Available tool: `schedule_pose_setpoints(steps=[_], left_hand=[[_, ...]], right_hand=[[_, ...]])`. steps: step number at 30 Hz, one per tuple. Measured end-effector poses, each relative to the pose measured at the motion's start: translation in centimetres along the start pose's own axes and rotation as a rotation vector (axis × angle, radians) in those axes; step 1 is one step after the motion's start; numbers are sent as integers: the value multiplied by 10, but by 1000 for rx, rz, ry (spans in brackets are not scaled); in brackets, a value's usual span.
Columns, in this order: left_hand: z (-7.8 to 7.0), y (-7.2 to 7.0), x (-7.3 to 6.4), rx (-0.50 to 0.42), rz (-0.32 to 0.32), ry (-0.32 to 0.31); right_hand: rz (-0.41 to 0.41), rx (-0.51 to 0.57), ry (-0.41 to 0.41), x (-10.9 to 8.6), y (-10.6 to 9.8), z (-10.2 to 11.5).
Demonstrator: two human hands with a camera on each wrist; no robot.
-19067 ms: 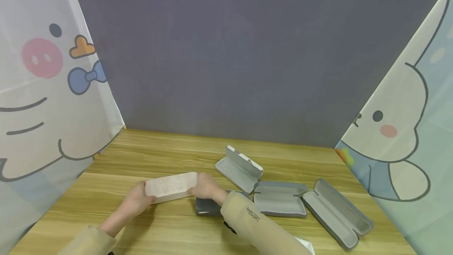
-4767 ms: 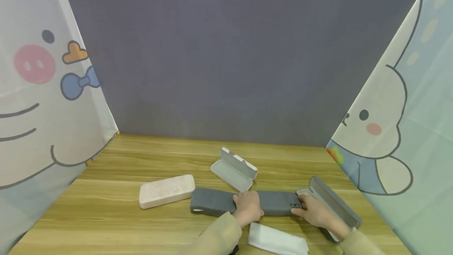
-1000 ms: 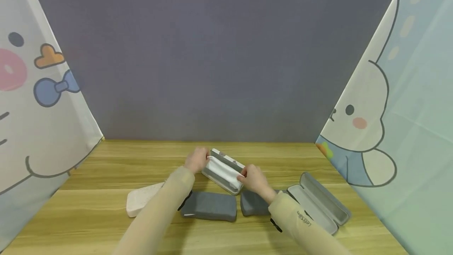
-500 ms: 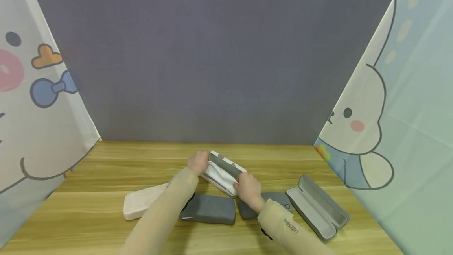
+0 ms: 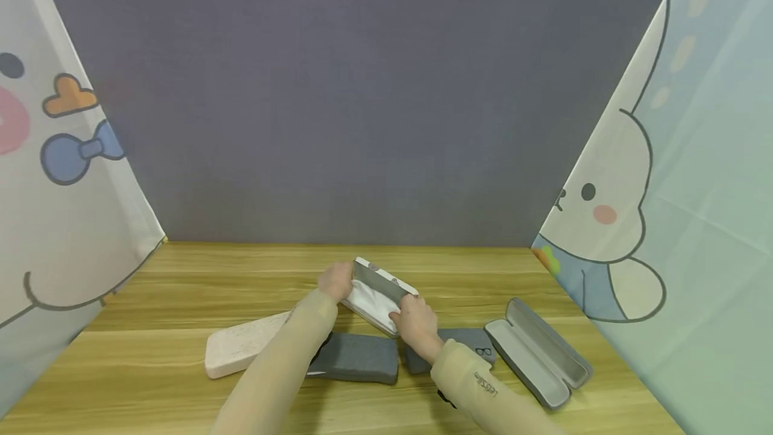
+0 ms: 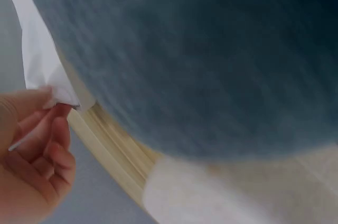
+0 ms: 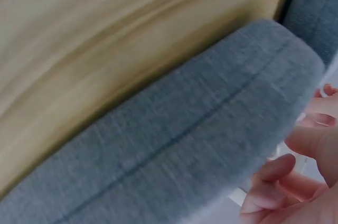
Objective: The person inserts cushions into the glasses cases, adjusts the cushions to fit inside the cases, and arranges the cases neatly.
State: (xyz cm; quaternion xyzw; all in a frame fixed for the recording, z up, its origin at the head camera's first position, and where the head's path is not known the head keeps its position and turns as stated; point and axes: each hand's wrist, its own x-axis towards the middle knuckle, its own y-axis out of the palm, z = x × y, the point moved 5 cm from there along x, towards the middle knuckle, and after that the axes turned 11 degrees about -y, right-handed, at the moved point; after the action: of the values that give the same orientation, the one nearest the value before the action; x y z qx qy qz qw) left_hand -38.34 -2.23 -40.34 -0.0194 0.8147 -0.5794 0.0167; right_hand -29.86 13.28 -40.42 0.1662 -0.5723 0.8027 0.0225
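A small open glasses case (image 5: 382,279) with a grey lining and a white patterned lid stands near the middle of the table. Inside its bottom half lies a crumpled white cloth (image 5: 370,302). At the case's left end my left hand (image 5: 337,280) pinches a corner of the cloth between thumb and fingertip, clearer in the left wrist view, where the white cloth (image 6: 42,49) hangs from above. My right hand (image 5: 418,324) is at the right end, with thumb and curled fingers at the cloth's other end; the right wrist view partly hides that grip.
Two closed grey glasses cases (image 5: 362,358) lie just in front, the right grey case (image 5: 468,341) bearing a glasses print. Farther right is an open grey case (image 5: 540,351). A white speckled case (image 5: 241,344) sits at left, partly behind my sleeve.
Earlier both hands held the white speckled case, then rested on a now closed grey case. The white cloth has moved from the table front into the small case and has just sunk lower there.
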Motion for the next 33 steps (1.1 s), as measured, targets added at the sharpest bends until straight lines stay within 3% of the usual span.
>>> schedule_pose_setpoints(steps=[6, 13, 18, 25, 33], left_hand=[[2, 0, -1, -13, 42, 38], [5, -1, 1, -95, 142, -12], [8, 0, -1, -171, 225, -73], [9, 0, -1, -332, 309, -143], [5, -2, -4, -347, 342, -125]], right_hand=[[35, 68, -38, -4, -8, 1], [56, 167, -42, -9, -19, -6], [57, 209, 47, -8, -19, -17], [117, 229, 235, -1, -18, -30], [188, 278, 251, 4, -11, -32]])
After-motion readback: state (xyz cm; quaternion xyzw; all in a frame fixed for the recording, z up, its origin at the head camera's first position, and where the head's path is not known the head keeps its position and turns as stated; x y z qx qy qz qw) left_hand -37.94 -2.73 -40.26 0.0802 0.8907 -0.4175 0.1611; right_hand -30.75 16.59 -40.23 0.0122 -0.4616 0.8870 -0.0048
